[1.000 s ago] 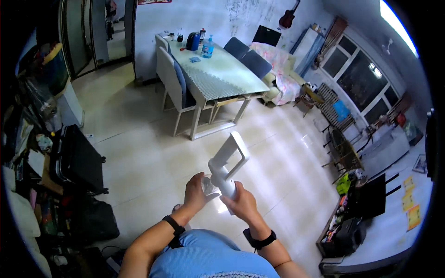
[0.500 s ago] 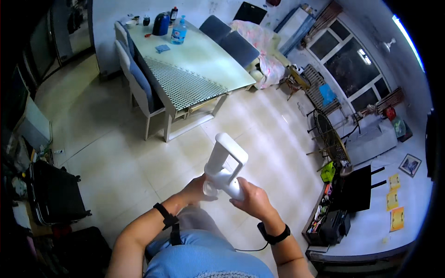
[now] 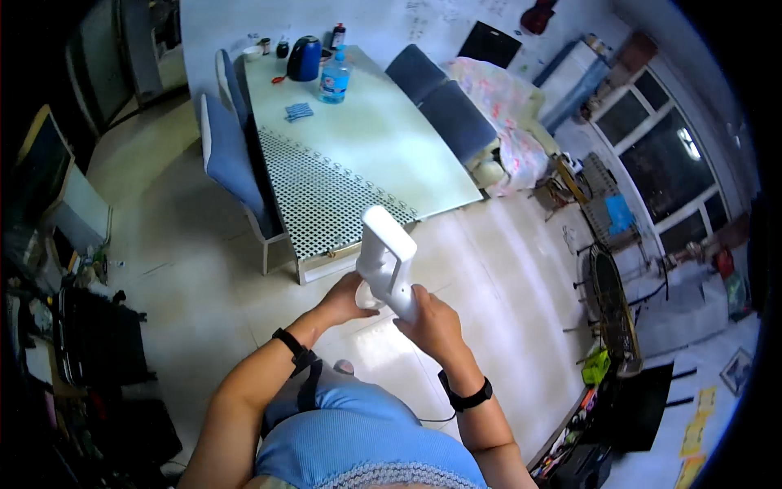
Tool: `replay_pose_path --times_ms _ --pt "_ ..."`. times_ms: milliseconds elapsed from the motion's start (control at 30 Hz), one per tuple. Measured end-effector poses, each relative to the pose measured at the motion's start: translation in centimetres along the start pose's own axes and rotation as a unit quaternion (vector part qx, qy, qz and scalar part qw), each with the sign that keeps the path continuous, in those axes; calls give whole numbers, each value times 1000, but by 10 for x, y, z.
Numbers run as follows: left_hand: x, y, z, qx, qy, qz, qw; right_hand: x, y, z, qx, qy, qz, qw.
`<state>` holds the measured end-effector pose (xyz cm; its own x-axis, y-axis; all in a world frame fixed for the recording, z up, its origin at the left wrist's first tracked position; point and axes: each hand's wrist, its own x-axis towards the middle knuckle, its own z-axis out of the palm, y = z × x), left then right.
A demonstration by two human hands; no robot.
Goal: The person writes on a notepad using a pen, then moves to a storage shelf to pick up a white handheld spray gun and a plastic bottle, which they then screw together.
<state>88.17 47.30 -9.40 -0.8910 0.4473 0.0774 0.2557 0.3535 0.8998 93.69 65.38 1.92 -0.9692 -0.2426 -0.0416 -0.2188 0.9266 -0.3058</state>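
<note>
Out in front of my body I hold a white handheld appliance (image 3: 388,248) with a loop-shaped frame at its upper end; its exact kind I cannot make out. My left hand (image 3: 345,300) grips its lower left side, by a rounded, clear-looking part (image 3: 368,295). Around the lower right end of the body, my right hand (image 3: 432,323) is closed. The appliance is tilted, its loop pointing up and away from me, and it overlaps the near edge of the table in view. Black bands sit on both my wrists.
A glass-topped table (image 3: 391,163) stands ahead, bearing a blue pump bottle (image 3: 334,80), a blue kettle (image 3: 305,60) and a folded cloth (image 3: 299,112). Blue chairs (image 3: 232,151) flank it. A black suitcase (image 3: 102,338) is at left; a dark screen (image 3: 639,407) at right.
The table now appears nearer and larger, and the view has shifted. Both hands keep hold of the white appliance, which has turned slightly more upright.
</note>
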Motion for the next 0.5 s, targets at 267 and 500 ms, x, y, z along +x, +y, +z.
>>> replay_pose_path --times_ms 267,500 --pt "100 -43 -47 -41 54 19 998 133 35 8 14 6 -32 999" --pt "179 -95 -80 -73 49 -3 996 234 42 33 -13 1 3 1000"
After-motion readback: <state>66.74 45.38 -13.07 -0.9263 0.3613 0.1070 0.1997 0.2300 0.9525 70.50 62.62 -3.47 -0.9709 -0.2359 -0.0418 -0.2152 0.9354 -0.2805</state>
